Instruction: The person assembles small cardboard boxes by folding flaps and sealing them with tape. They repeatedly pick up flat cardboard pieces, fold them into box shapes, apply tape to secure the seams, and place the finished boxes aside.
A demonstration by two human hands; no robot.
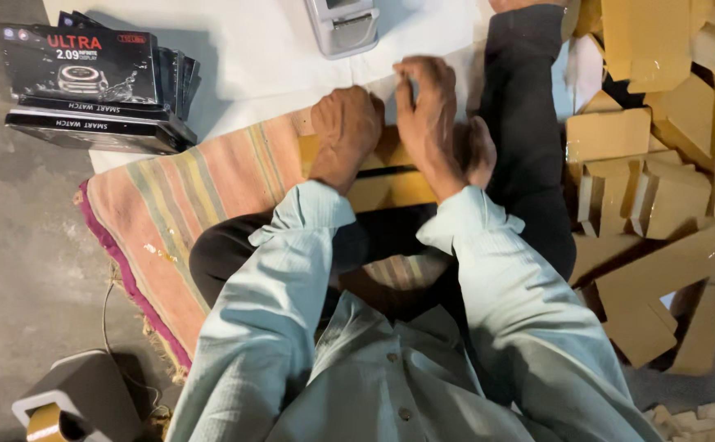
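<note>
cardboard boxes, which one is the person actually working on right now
The flat tan cardboard box on the striped mat, under both the left hand and right hand. The other cardboard pieces lie untouched in a heap at the person's right.

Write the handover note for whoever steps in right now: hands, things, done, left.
Left hand: closed, pressing on the yellow cardboard piece on the striped mat.
Right hand: fingers pinching the same piece's far edge.
Loose cardboard pieces piled to the right; black boxes stacked far left; tape dispenser near left.
Done: cannot tell.
Left: the piece in hand is not finished; the pile remains.
</note>
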